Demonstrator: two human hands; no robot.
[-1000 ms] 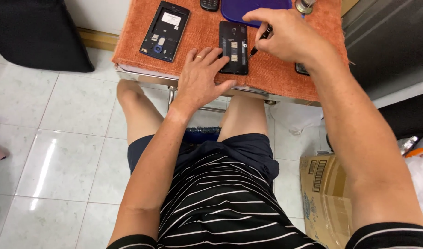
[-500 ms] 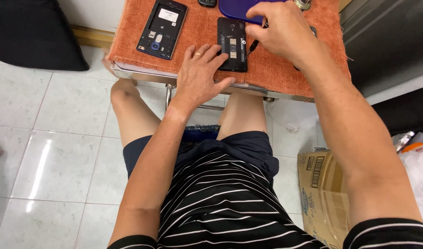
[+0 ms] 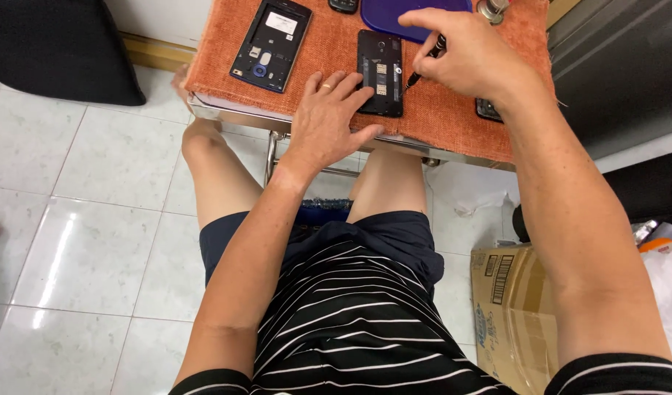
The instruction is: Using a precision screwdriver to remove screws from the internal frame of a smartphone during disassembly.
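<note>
A small table covered with an orange cloth (image 3: pixel 453 117) fills the top of the view, its near edge running from the left corner down toward the right, just above the person's knees. The opened black phone (image 3: pixel 381 72) lies face down near the middle of the cloth, close to that near edge, its back removed and its inner parts showing. The left hand (image 3: pixel 329 117) rests flat on the cloth with fingers spread, fingertips pressing the phone's lower left side while the thumb lies along the table edge. The right hand (image 3: pixel 468 58) is closed in a pinch around a thin black screwdriver (image 3: pixel 424 62), whose tip touches the phone's right edge near the top.

Room on the cloth is tight. A second opened phone shell (image 3: pixel 271 44) with a blue rim lies to the left, tilted, well apart from the left hand, with a strip of bare cloth between the two phones. A purple oval tray (image 3: pixel 394 13) sits just beyond the black phone, partly under the right hand. A small dark device (image 3: pixel 343 5) is cut off by the top edge, and another dark piece (image 3: pixel 488 110) peeks out beneath the right wrist. A metal object (image 3: pixel 492 7) stands at the top right.

Below, pale floor tiles (image 3: pixel 80 241) lie open to the left; a cardboard box (image 3: pixel 512 314) crowds the right side.
</note>
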